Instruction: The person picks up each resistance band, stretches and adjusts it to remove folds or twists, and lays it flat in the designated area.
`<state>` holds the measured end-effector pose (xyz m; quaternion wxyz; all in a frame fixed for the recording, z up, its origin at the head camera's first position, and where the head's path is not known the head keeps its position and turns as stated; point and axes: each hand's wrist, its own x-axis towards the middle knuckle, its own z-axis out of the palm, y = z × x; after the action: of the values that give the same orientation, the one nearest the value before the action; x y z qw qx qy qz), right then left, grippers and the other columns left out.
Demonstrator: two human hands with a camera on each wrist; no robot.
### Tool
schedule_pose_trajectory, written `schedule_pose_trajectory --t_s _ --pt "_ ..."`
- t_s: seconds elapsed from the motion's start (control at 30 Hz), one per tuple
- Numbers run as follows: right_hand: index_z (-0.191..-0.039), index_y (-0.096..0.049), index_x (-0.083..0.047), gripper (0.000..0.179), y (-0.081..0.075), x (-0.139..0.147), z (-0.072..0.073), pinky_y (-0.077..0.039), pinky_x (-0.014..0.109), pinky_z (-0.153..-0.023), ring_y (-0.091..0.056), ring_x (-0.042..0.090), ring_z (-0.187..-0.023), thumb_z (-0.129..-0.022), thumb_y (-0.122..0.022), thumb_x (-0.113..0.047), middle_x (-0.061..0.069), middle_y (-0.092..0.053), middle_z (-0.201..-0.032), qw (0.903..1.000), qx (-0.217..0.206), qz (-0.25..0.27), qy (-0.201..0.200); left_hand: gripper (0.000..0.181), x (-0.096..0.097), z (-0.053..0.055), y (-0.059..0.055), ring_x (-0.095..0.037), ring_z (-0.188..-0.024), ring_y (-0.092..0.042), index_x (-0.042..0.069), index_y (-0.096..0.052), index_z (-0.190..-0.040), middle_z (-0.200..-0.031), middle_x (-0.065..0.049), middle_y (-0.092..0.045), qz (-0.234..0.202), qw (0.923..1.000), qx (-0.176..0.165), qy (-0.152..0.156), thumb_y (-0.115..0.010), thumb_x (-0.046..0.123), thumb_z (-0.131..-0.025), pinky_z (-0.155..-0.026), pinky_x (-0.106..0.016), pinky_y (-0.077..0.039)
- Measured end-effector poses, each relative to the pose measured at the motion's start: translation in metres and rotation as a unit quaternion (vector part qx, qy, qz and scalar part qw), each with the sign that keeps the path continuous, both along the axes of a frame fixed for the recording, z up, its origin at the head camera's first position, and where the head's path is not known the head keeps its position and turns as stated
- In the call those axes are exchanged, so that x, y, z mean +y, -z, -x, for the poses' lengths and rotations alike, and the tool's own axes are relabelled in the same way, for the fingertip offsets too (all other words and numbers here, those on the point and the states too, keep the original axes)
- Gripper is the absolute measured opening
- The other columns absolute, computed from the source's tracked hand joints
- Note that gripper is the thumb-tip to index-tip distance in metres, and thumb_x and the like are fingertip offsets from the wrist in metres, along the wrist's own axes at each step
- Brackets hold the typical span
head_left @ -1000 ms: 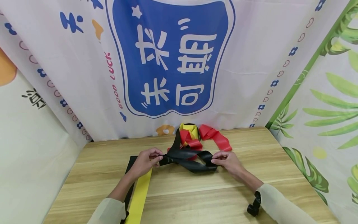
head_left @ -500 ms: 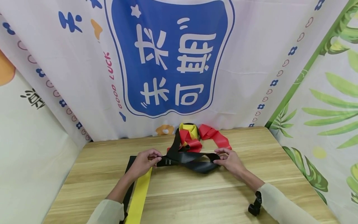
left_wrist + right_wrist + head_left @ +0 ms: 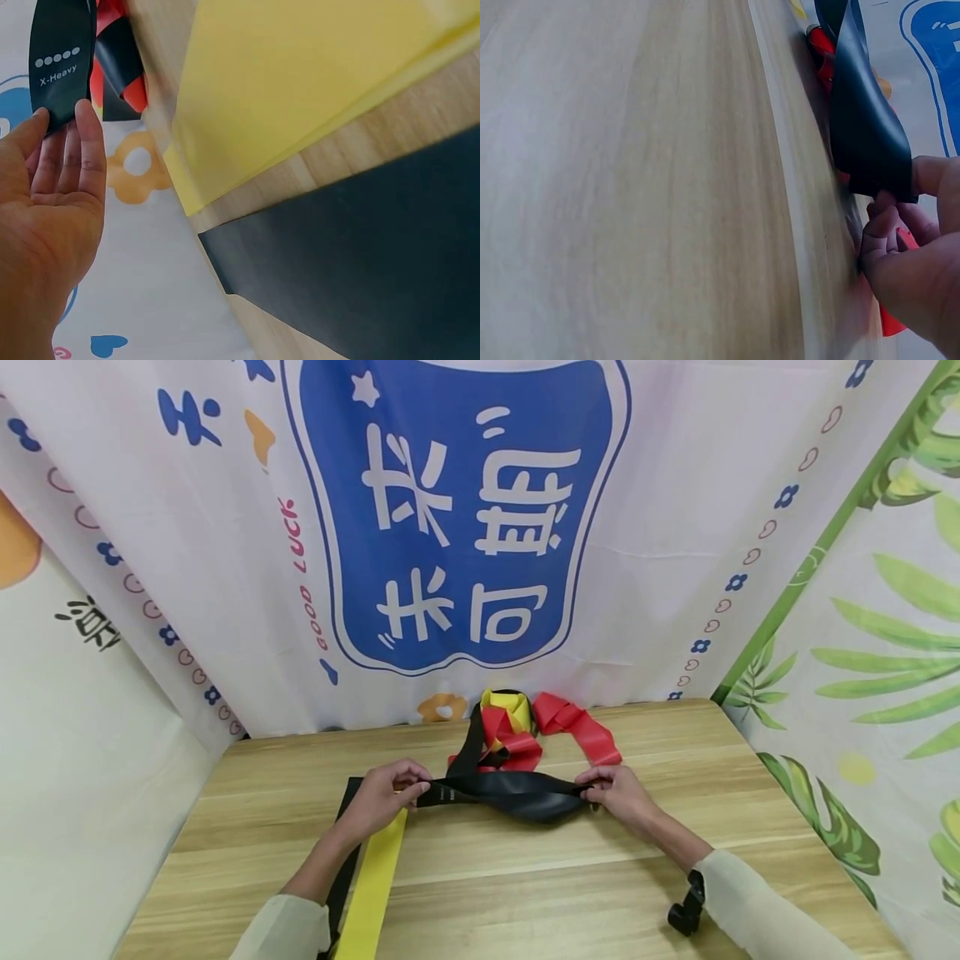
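Observation:
A black resistance band (image 3: 517,787) stretches between both hands above the wooden table, slightly twisted and folded along its length. My left hand (image 3: 388,795) pinches its left end; in the left wrist view that end of the black band (image 3: 60,71) carries the print "X-Heavy" and a row of dots. With thumb and fingers, my right hand (image 3: 617,793) pinches the other end, where the band (image 3: 870,112) bends over in the right wrist view. A further black length (image 3: 468,747) runs back from near the left end toward the pile behind.
Behind the hands lies a heap of yellow band (image 3: 510,703) and red band (image 3: 517,745), with another red band (image 3: 577,727) to its right. A flat yellow strip (image 3: 375,881) and a black strip (image 3: 360,247) lie by the left forearm. A printed curtain (image 3: 637,568) hangs behind the table (image 3: 510,893).
My right hand has moved slightly right, and the black band's open loop has narrowed into a straighter, flatter stretch. My left hand stays nearly in place with its grip kept.

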<state>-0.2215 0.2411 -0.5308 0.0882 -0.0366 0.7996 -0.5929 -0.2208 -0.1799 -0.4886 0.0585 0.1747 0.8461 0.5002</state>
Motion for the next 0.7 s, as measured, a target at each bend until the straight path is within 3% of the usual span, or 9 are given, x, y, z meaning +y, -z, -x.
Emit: schedule_pose_trajectory --t_s 0.27,0.53,0.7 --pt "-0.118 -0.071 0.008 0.029 0.0035 0.0028 0.0015 -0.054 0.023 -0.067 -0.067 0.01 -0.084 -0.093 -0.079 -0.005 0.017 -0.076 -0.111 0.9998 0.005 0.021 0.006 0.01 0.0018 0.0002 -0.0002 -0.023 -0.081 -0.07 0.005 -0.072 -0.11 -0.096 -0.009 -0.072 0.007 0.9999 0.002 0.008 -0.069 0.001 -0.101 -0.07 -0.045 -0.064" --pt "-0.101 -0.08 -0.002 0.025 0.0022 0.0017 0.001 -0.053 0.023 -0.073 -0.065 0.013 -0.089 -0.09 -0.087 -0.023 0.005 -0.077 -0.104 0.9989 0.002 -0.025 0.039 0.011 0.0045 -0.0016 -0.0009 -0.02 -0.083 -0.07 0.006 -0.073 -0.11 -0.098 -0.007 -0.073 0.012 0.9999 -0.005 0.003 -0.07 0.002 -0.101 -0.07 -0.045 -0.064" --pt "-0.094 -0.078 -0.001 0.016 0.0037 0.0005 0.0009 -0.055 0.025 -0.071 -0.067 0.015 -0.087 -0.094 -0.082 -0.016 0.008 -0.075 -0.106 0.9992 0.005 -0.024 0.031 0.01 0.0054 -0.0024 -0.0018 -0.022 -0.083 -0.07 0.006 -0.073 -0.11 -0.099 -0.007 -0.073 0.011 0.9999 -0.006 0.005 -0.07 0.002 -0.101 -0.07 -0.046 -0.064"
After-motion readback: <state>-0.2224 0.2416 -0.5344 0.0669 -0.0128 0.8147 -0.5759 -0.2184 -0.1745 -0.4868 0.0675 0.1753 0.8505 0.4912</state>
